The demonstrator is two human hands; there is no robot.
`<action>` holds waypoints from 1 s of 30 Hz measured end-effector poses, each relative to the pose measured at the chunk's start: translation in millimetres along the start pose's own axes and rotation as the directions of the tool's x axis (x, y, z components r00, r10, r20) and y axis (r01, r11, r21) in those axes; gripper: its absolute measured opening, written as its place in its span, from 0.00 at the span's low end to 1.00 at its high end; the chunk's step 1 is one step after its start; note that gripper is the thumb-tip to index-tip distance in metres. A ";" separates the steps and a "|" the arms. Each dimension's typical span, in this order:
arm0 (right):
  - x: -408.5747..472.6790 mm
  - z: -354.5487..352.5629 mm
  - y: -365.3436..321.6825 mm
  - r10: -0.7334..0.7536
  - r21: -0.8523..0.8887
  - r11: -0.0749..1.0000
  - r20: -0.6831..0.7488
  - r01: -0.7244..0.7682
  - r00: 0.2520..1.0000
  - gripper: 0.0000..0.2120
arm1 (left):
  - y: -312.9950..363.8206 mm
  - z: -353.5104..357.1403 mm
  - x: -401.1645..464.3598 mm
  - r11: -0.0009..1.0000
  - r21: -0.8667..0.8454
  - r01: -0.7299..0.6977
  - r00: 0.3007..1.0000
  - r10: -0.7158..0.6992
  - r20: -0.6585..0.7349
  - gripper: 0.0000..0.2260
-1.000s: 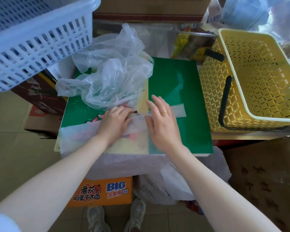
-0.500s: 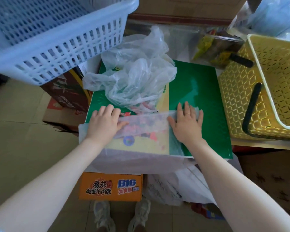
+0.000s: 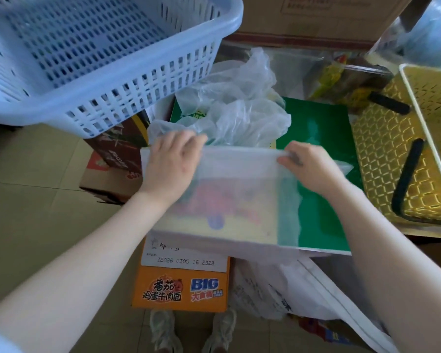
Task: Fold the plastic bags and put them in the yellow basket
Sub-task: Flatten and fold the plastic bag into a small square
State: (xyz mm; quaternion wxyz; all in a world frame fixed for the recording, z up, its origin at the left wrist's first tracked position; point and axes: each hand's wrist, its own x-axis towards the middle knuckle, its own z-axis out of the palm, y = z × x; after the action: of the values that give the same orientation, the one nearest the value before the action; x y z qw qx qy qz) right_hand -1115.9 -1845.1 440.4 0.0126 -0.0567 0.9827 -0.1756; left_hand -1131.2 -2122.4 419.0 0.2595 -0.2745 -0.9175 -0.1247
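The person stands over a green board [image 3: 316, 138] that works as a table top. Both hands hold one thin, see-through plastic bag [image 3: 234, 189] by its top edge. The left hand [image 3: 171, 164] lies over the left corner with its fingers bent over the edge, gripping it. The right hand [image 3: 311, 169] pinches the right corner between thumb and fingers. Holding both corners keeps the floppy sheet stretched flat, so it can be folded over neatly. I think a fold is being made right now, but the bag is a bit blurry, so I cannot tell how many layers it has.

The bag is soft, milky and smooth. The colors of the picture under it show through. Its lower part hangs over the near edge of the board.

Behind the hands sits a heap of crumpled bags [image 3: 237, 105]. They are shiny and wrinkly and puffed up, and they wait close by for their turn.

The yellow basket [image 3: 382, 159] stands just to the right of the board, easy to reach. It is hard plastic with a diamond pattern of holes and black handles. No bag can be seen inside the part that shows.

A blue basket [image 3: 127, 80] with little square holes sits high on the left.
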 end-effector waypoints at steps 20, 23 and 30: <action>-64.8 77.2 -42.2 -0.054 -0.189 0.977 0.213 0.095 0.976 0.38 | 12.3 45.9 -24.8 0.999 0.000 0.048 0.739 -0.035 0.673 0.49; -89.6 81.4 -10.7 0.166 -0.233 0.966 0.225 -0.112 0.960 0.41 | 2.8 42.5 -26.9 0.998 -0.004 0.067 0.727 -0.046 0.685 0.47; -109.0 60.7 -26.4 0.219 -0.257 0.940 -0.054 -0.225 0.974 0.24 | 20.4 8.2 -59.0 0.952 -0.277 -0.130 0.901 0.230 0.368 0.24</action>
State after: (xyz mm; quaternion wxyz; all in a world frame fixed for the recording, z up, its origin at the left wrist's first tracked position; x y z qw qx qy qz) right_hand -1002.0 -1877.9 393.2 0.0125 0.0555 0.9975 -0.0427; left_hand -1080.8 -2128.5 381.9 0.0433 -0.4082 -0.8987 -0.1543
